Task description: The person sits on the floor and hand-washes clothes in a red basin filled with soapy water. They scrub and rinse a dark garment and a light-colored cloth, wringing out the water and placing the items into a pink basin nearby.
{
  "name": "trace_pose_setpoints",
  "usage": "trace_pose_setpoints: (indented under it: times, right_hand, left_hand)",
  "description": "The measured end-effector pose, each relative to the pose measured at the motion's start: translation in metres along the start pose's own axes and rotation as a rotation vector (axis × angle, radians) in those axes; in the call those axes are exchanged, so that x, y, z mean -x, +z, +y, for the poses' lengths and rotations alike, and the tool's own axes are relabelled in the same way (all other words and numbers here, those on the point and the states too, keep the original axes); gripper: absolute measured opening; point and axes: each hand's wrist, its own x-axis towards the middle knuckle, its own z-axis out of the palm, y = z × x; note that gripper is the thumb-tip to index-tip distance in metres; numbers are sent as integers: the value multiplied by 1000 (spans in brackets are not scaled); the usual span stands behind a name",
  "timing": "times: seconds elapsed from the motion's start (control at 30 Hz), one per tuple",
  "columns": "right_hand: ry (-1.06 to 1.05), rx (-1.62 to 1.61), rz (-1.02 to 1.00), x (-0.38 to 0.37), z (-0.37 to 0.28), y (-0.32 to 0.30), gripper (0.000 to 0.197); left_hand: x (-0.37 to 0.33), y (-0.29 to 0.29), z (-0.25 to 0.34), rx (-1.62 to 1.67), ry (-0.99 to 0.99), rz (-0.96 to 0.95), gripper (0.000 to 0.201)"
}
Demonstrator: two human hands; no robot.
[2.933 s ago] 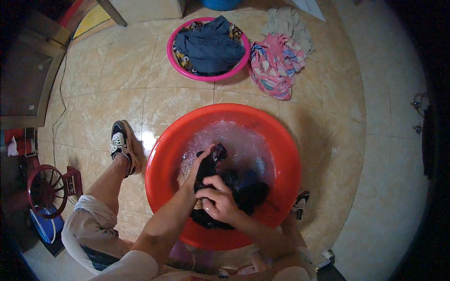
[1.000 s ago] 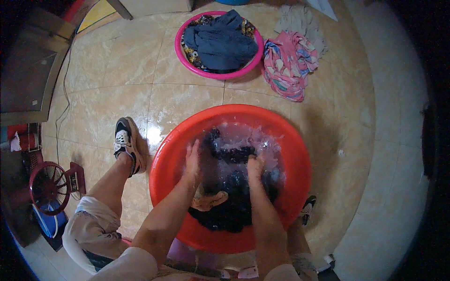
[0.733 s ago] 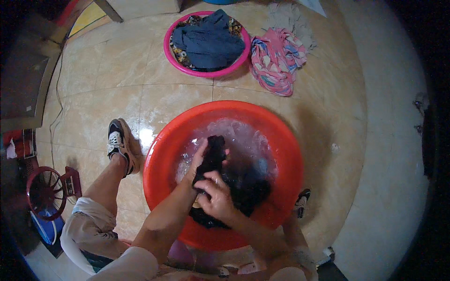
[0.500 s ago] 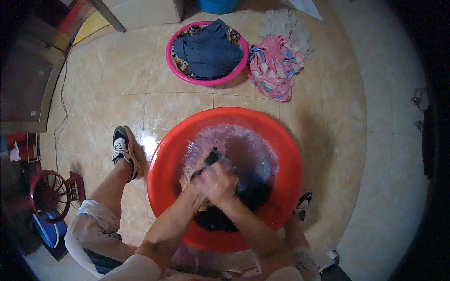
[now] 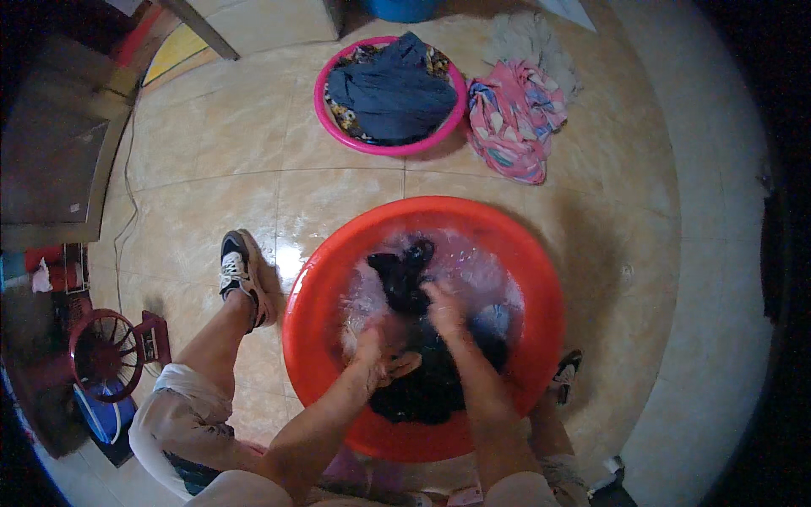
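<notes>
A large red basin (image 5: 317, 296) holds soapy water (image 5: 477, 258) and dark wet laundry. Toward its far side lies a bunched black cloth (image 5: 404, 275). My right hand (image 5: 445, 311) is at this cloth's near right edge, its fingertips blurred, so a grip on it cannot be made out. To the left and nearer, my left hand (image 5: 372, 345) is low over the suds, its fingers smeared and partly hidden. Beside it shows a tan piece (image 5: 401, 366), perhaps cloth. More black laundry (image 5: 427, 384) fills the near part of the basin, between my forearms.
Beyond stands a pink-rimmed basin (image 5: 324, 114) heaped with dark blue cloth (image 5: 393, 93). Pink patterned fabric (image 5: 515, 118) and pale cloth (image 5: 528, 46) lie on the tiled floor (image 5: 338, 188). A dark red fan-like wheel (image 5: 106, 355) and a cable (image 5: 127, 198) are at left.
My hands were together, working a black cloth between them. Now they are apart, the right one farther right, and the black cloth lies in the water beyond them. The view has shifted slightly.
</notes>
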Motion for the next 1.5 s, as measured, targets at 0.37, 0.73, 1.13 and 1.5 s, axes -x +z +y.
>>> trace_pose_setpoints:
  times: [0.37,0.73,1.13,1.5]
  right_hand:
    - [-595,-320,-269,158,-125,-172,37]
    - [-131,-1488,-198,174,-76,-93,33]
    - [-232,-2052,-216,226,-132,-127,28]
    - [359,-1001,50,185,-111,-101,103]
  left_hand:
    - [39,21,-1,-27,-198,-409,48]
    - [188,-13,-41,-195,-96,-593,44]
    - [229,-28,-75,164,-309,-1048,32]
    - [217,-28,-72,-1547,1144,-68,46]
